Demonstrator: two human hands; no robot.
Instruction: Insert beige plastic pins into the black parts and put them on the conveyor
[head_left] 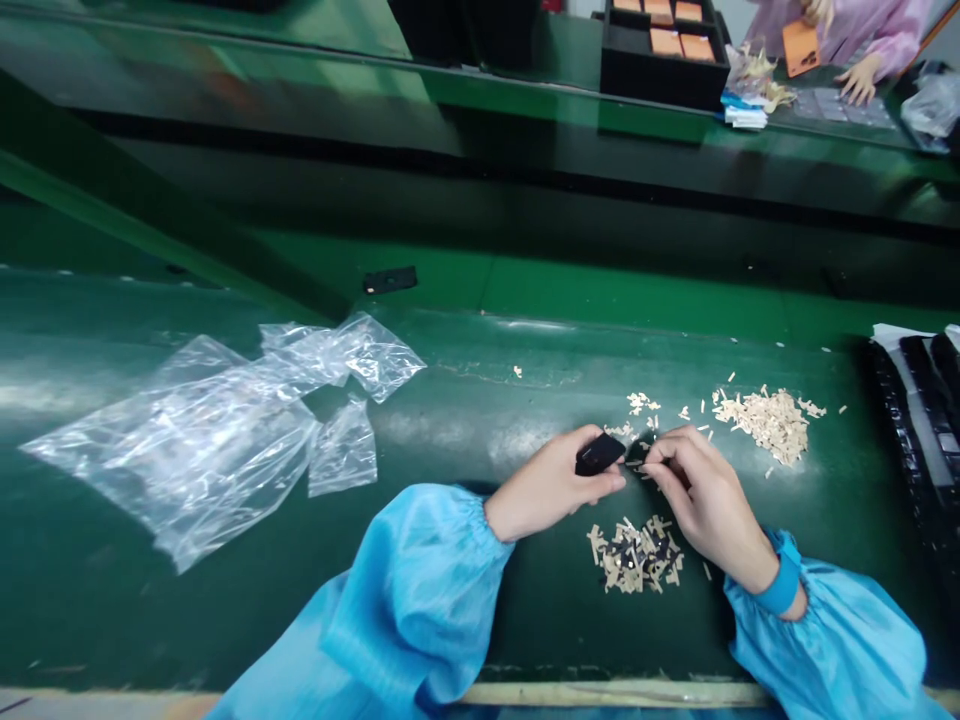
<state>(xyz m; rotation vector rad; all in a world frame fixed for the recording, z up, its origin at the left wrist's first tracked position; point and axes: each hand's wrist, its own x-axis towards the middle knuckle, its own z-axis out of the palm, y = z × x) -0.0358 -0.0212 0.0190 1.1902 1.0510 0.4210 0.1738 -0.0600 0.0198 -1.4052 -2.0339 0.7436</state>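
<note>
A black piece [599, 455] is gripped in the curled left hand [551, 482], just left of the right hand [697, 492]. The latter is pinched nearly together; its contents cannot be told.

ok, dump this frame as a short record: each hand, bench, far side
Left hand: holds a black piece
Right hand: fingers bunched beside it; contents, if any, too small to tell
Bench, near side: mixed pile of pale and dark bits
Bench, right: pale strip pile
Bench, left: clear plastic bags
Far side: co-worker's hand holding an orange piece; black box
</note>
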